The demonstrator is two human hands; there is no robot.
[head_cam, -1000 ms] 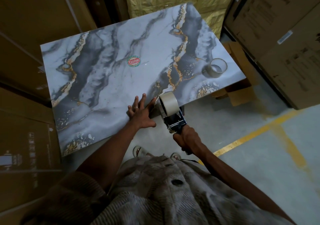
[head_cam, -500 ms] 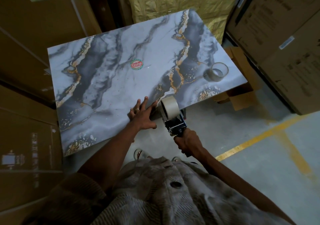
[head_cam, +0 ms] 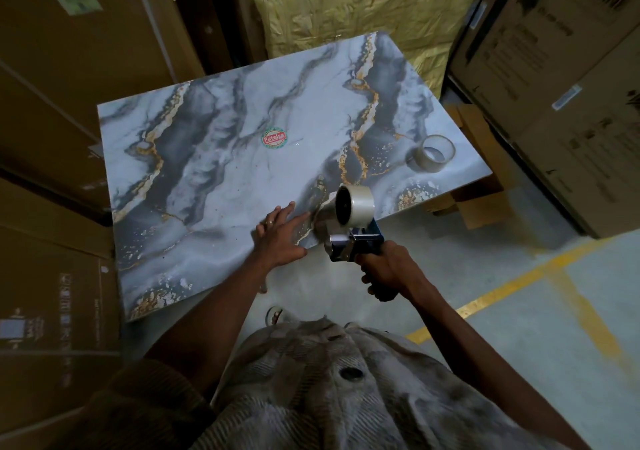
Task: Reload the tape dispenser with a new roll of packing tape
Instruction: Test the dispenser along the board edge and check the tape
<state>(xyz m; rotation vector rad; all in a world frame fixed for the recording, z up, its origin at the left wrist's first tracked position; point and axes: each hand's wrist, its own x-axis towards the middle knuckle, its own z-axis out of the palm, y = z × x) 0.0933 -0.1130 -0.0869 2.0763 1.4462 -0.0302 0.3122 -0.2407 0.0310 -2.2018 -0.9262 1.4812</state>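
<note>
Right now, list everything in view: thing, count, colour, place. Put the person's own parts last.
marbled tabletop: one, grey-white with gold veins, centre
round sticker: one, green and red, mid-tabletop
tape dispenser: one, blue and metal, at the tabletop's near edge
loaded tape roll: one, pale, on the dispenser
loose tape roll: one, nearly used up, clear-tan, right end of tabletop
cardboard boxes: several, brown, all around
wrapped package: one, yellow, behind the tabletop
floor line: one, yellow, right
left hand: flat on the tabletop
right hand: gripping the dispenser handle
</note>
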